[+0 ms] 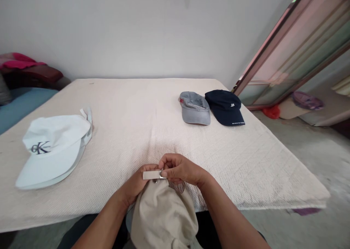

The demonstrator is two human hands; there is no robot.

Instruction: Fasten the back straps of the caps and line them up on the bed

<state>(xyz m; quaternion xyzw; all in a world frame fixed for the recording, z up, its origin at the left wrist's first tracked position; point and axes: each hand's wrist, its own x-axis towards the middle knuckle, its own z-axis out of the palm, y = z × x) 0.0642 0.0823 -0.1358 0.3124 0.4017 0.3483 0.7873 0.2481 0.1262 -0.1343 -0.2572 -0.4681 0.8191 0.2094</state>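
Note:
A beige cap (pixel 165 216) hangs at the table's near edge, over my lap, with its back strap turned up toward the table. My left hand (pixel 139 179) is closed on the cap's rim, at the left end of the strap (pixel 151 175). With thumb and fingers, my right hand (pixel 179 168) pinches the strap at its small metal buckle (pixel 162 173). A metal eyelet shows just below the strap. The cap's brim is mostly hidden underneath.
White caps (pixel 58 143), apparently stacked, lie at the left of the cloth-covered table (pixel 128 110). A grey cap (pixel 194 108) and a navy cap (pixel 224 107) sit side by side at the back right. A wall (pixel 142 30) stands behind; a sliding door (pixel 295 48) is at right.

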